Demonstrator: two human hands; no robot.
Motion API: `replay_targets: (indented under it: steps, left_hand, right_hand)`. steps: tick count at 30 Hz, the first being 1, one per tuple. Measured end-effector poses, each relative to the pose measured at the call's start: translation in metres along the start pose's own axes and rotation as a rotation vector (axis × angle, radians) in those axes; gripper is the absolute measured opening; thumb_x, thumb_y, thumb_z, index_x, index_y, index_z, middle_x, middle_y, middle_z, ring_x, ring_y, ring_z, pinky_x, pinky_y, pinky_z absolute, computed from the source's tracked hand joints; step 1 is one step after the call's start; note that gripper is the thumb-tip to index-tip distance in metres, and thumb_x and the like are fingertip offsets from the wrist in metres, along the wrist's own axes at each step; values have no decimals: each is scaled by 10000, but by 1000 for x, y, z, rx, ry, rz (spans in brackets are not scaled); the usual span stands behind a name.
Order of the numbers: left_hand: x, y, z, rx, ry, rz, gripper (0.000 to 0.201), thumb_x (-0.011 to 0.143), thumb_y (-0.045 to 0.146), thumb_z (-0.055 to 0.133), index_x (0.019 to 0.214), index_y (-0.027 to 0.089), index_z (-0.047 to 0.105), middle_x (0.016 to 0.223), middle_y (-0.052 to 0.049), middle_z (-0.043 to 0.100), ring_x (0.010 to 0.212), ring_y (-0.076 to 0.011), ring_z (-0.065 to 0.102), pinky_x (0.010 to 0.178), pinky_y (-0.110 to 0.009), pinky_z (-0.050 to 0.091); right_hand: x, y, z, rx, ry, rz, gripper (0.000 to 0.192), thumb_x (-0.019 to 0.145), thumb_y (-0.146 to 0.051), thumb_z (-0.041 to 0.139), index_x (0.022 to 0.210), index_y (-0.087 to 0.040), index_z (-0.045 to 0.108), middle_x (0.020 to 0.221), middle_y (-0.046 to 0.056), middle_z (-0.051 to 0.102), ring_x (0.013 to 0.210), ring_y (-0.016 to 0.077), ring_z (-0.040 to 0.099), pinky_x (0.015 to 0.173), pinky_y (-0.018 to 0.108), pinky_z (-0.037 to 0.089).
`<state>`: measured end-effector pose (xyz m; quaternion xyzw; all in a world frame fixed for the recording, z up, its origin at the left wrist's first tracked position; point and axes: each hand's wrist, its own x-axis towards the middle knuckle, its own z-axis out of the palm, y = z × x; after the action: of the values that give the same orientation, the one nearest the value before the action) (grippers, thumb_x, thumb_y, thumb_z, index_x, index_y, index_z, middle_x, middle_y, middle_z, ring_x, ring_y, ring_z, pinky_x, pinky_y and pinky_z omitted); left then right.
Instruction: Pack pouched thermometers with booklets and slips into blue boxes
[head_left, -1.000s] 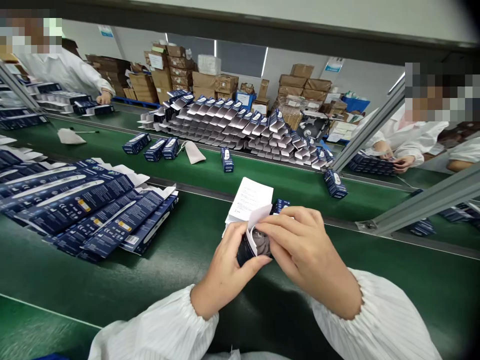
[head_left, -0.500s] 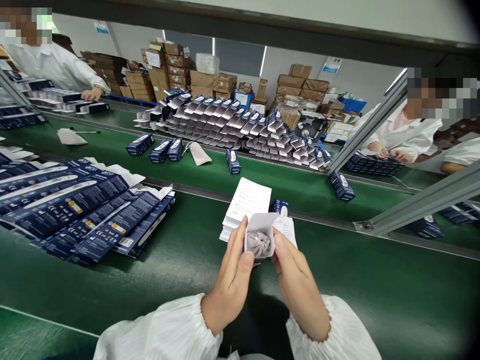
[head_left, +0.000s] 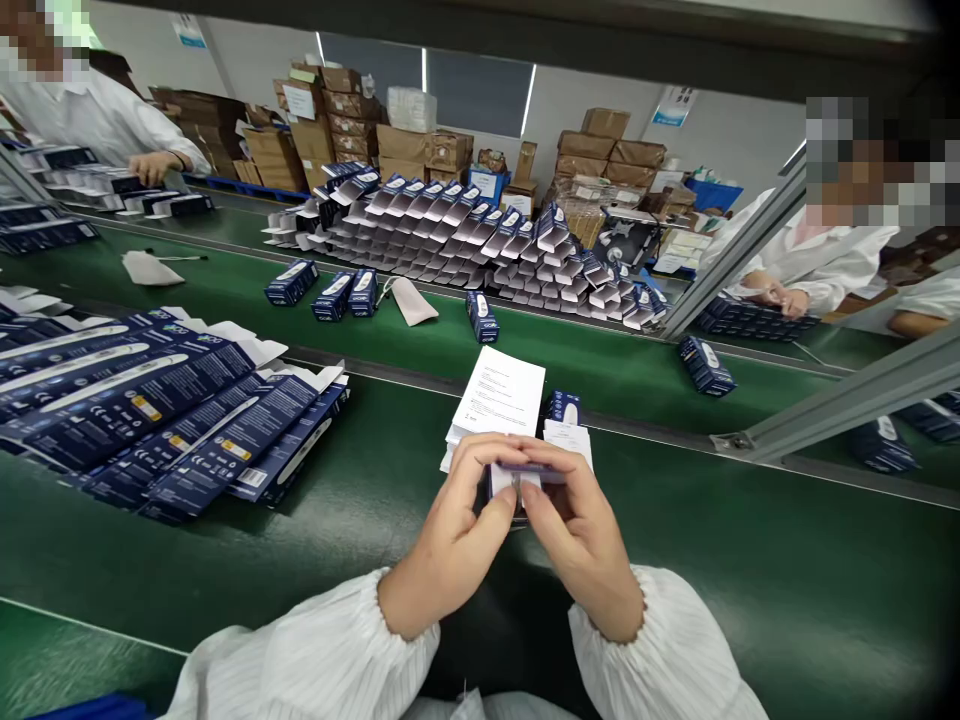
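Head view: navy-and-white box (head_left: 505, 478)

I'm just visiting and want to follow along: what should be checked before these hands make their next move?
1. Both hands on the carton: ok; left hand and right hand hold the blue carton between them.
2. Carton top fully closed: cannot tell; the fingers cover much of it.
3. Pouch inside that carton: cannot tell; its inside is hidden.
4. Hands clear of the stack of printed sheets: cannot tell; they overlap in this view.
5. Open-flapped cartons out of the way: ok; they lie to the left, apart from both hands.
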<state>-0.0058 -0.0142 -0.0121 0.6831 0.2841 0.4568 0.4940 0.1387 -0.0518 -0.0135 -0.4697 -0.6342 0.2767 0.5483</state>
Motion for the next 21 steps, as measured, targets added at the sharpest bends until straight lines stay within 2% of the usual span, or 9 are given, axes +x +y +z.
replay_targets:
  steps: [2,3,5,7,10,14,16,18,21]
  left_hand:
    - [-2,-4,-12,296,-55,218,221,884,176,532,1088,255,563,1155,-36,561,1180,-205,459,1049,-395,363]
    - [-3,-6,-18,426,-87,308,267,867,200,576,1128,256,565,1163,-39,570,1201,-217,434,1068,-406,335]
    - [-7,-10,-27,586,-157,399,428,856,213,603,1269,254,500,1251,-50,550,1271,-237,364,1099,-424,292]
    - [-10,-12,-30,619,-187,394,497,879,167,561,1349,252,424,1334,-54,500,1312,-228,327,1108,-415,290]
    - [-13,-8,-24,510,-143,303,480,895,101,508,1334,277,423,1328,-31,504,1277,-174,396,1112,-381,298]
    - [-13,4,-14,211,-46,70,300,884,162,554,1151,293,516,1210,-1,560,1188,-141,495,1043,-322,393]
    - [-12,9,-13,141,-29,3,193,873,177,574,1033,282,558,1179,5,564,1147,-133,528,997,-293,432]
    - [-11,10,-14,172,-37,15,138,866,167,582,960,268,583,1173,3,571,1131,-130,544,975,-281,447]
    - [-12,6,-19,350,-53,208,175,855,114,586,957,255,581,1176,-10,596,1127,-144,559,1035,-361,401]
  right_hand:
    - [0,2,-14,-154,-84,-150,285,911,-222,574,1192,-253,541,1273,58,540,1211,231,479,1036,418,413]
    - [0,2,-20,-214,-138,-200,331,897,-239,607,1222,-241,541,1295,70,528,1228,243,463,1048,424,401]
    - [-2,3,-27,-282,-203,-251,442,888,-249,630,1307,-224,491,1346,88,490,1251,251,444,1057,421,397]
    - [-5,5,-27,-331,-180,-290,485,895,-201,617,1350,-227,450,1372,86,468,1258,243,441,1057,412,402]
    - [-7,5,-22,-367,-103,-302,462,900,-147,598,1335,-230,465,1350,76,496,1242,231,465,1051,401,411]
    - [-8,-3,-21,-293,-99,-198,272,907,-158,581,1172,-213,550,1309,78,537,1187,223,523,1000,376,461]
    - [-8,-6,-22,-268,-97,-183,192,903,-149,580,1084,-210,556,1304,83,542,1165,223,543,969,371,483]
    - [-8,-8,-23,-285,-109,-219,178,901,-121,568,1056,-204,545,1316,100,528,1173,230,537,964,383,485]
    - [-8,-6,-24,-374,-168,-348,235,894,-52,545,1088,-184,524,1361,145,471,1228,259,482,972,424,474]
